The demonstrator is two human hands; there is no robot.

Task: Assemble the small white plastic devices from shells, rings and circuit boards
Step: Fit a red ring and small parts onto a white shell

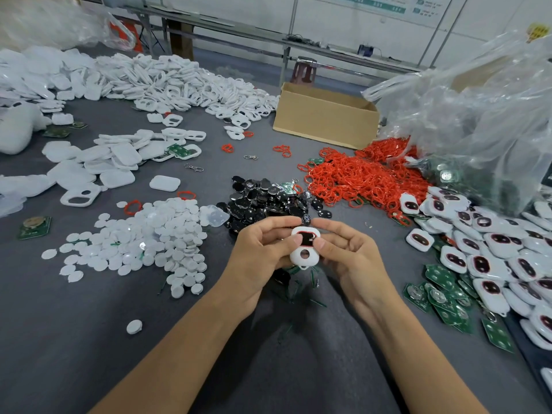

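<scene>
Both hands hold one white shell (304,254) above the middle of the grey table (89,339). The shell has a red ring around a dark window at its top and a round hole lower down. My left hand (260,252) grips its left side and my right hand (348,252) grips its right side, thumbs on the front face. A small dark piece (306,219) sits between my fingertips at the shell's top edge. Green circuit boards (445,297) lie to the right, red rings (358,177) are heaped behind, and white shells (155,82) are piled at the back left.
White round discs (155,237) are heaped to the left, dark shiny pieces (265,198) straight ahead. Shells fitted with rings (490,252) fill the right side. An open cardboard box (325,118) and a clear plastic bag (478,121) stand at the back right.
</scene>
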